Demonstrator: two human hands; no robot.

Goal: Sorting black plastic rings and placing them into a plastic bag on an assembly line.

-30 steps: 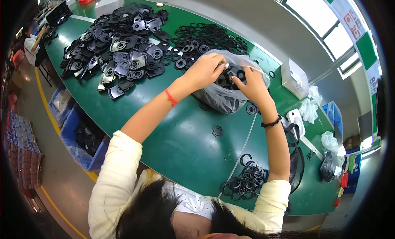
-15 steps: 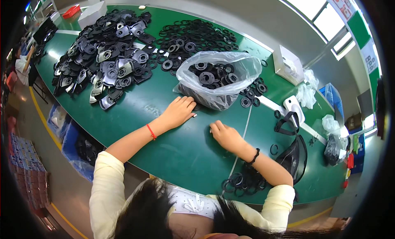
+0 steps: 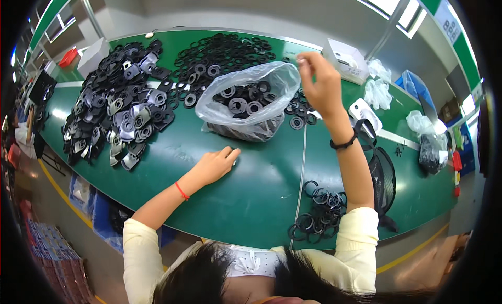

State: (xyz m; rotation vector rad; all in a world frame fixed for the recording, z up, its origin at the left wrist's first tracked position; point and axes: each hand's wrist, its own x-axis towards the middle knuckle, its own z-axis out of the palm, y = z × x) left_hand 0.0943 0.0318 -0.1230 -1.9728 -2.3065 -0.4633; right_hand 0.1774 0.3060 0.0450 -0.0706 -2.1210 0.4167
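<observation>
My left hand (image 3: 215, 166) rests low over the green table (image 3: 246, 194), in front of the clear plastic bag (image 3: 251, 130). Its thumb and fingers are closed together, and whatever they may hold is hidden. Raised beside the bag's right edge is my right hand (image 3: 320, 83), fingers bent and thumb apart, with no part visible between them. The open-topped bag holds many black round parts (image 3: 238, 104). A few loose black rings (image 3: 297, 122) lie on the table to its right, partly behind my right forearm.
A big heap of black and silver plates (image 3: 120, 105) spreads at left; flat black rings (image 3: 225, 50) cover the far middle. More rings (image 3: 325, 199) lie near my right elbow, by a black mesh bag (image 3: 384, 178). White boxes (image 3: 345, 60), a white device (image 3: 364, 115) and plastic bags (image 3: 377, 93) stand at right.
My right hand has risen from the table's front to beside the bag's right edge, its fingers loosening. My left hand has shifted slightly toward me, away from the bag. The view has also shifted.
</observation>
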